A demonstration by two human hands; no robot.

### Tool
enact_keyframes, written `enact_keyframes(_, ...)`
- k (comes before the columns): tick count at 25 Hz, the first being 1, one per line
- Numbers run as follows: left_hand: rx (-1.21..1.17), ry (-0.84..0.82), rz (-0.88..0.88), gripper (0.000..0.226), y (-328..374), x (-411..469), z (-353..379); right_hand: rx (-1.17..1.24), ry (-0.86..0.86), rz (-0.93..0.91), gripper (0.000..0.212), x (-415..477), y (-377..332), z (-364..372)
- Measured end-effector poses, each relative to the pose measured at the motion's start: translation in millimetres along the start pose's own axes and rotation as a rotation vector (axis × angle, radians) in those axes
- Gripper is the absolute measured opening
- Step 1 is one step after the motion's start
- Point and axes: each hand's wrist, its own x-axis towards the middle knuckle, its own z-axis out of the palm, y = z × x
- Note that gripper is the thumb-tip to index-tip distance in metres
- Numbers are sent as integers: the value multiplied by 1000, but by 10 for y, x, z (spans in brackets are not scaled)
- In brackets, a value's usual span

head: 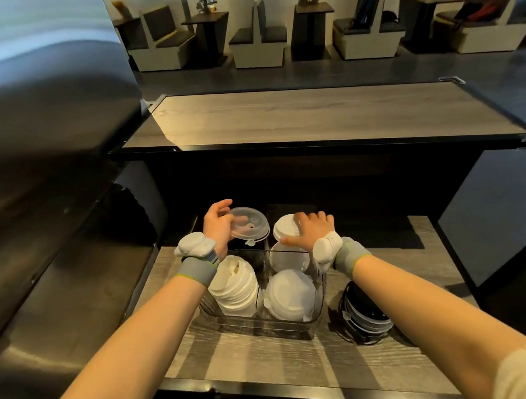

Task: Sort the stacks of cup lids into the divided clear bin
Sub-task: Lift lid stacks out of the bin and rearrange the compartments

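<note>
The divided clear bin (pixel 317 316) stands on a low wooden shelf. A leaning stack of white lids (pixel 234 289) fills its near left compartment and another white stack (pixel 290 295) the near right. My left hand (pixel 217 227) grips a stack of clear lids (pixel 249 225) above the far left compartment. My right hand (pixel 309 231) rests with fingers spread on a white lid stack (pixel 284 227) over the far right compartment, where a clear or white lid (pixel 287 260) shows through the wall.
A stack of black lids (pixel 365 316) lies on the shelf (pixel 269 364) right of the bin. A higher wooden counter (pixel 311 115) runs behind the shelf. A steel surface (pixel 34 219) rises at the left. Booth seats stand far back.
</note>
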Motion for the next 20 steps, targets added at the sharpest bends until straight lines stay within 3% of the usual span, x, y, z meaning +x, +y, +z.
enact_keyframes(3,-72,-43,-58,53,54,-76,-41,-85,-103,-35,79,62,1,80)
enact_keyframes(5,-91,-82,-78,56,71,-109,-45,-23,-50,-44,76,43,1,59)
enact_keyframes(7,-81,-138,-93,54,81,-144,-7,233,30,-97,64,-39,-33,-33)
enact_keyframes(10,-45,-233,-117,50,121,-203,101,573,-60,-260,65,-208,-134,-213)
enact_keyframes(13,-17,-310,-125,49,138,-276,179,435,-80,-309,80,-327,-181,-260)
enact_keyframes(16,76,-350,-180,42,123,-321,191,369,-67,-305,80,-446,-117,-284)
enact_keyframes(20,255,-120,-130,35,79,-228,107,222,-176,-439,70,-677,-9,-144)
